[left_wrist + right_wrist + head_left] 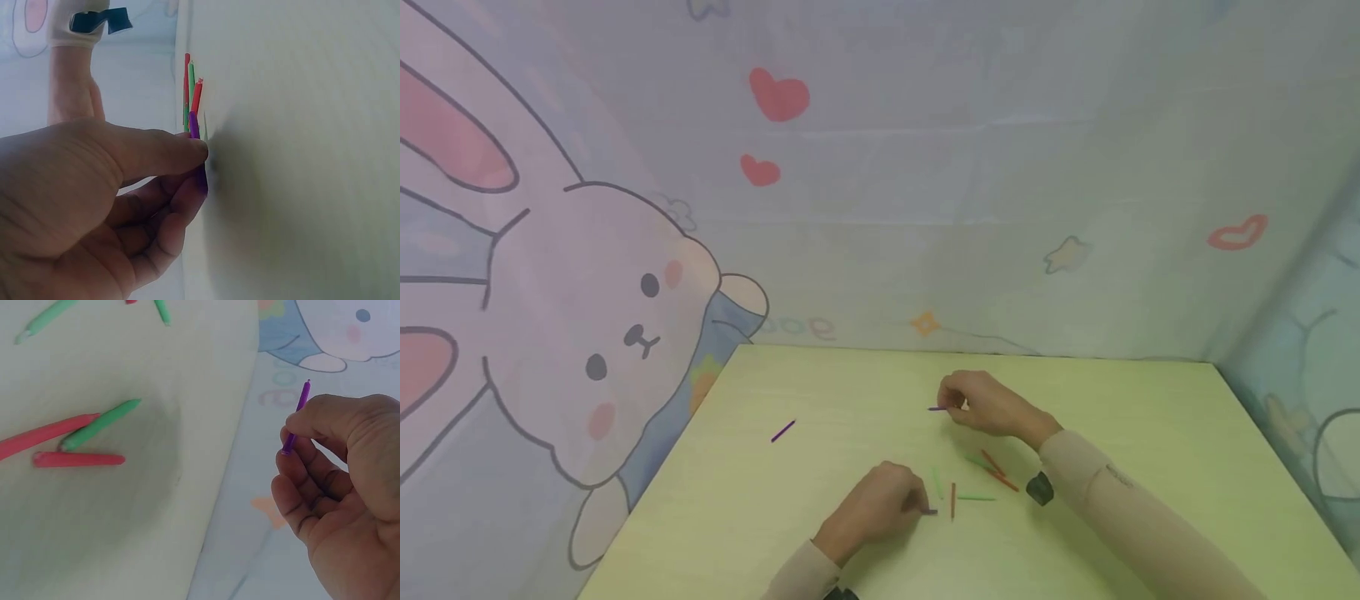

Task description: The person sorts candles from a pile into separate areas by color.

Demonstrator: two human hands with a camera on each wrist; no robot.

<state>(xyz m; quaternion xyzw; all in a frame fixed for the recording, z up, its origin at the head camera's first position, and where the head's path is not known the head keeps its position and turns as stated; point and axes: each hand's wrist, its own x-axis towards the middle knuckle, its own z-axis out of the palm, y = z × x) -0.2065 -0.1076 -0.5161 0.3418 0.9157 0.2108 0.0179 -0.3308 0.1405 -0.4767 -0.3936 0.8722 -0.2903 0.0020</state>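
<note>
Right hand [988,406], thumb against fingers with no slack, pinches a slim purple stick [301,400] over the table [1150,417]; we find the left hand [880,504] likewise pinching a second purple stick [194,123] near the surface. We judge both light, stiff, possibly slick and brittle, best taken at mid-length. We note smooth, rounded shafts on the red sticks [79,460] and green sticks [102,425], some tapering; wax or plastic, we cannot tell
</note>
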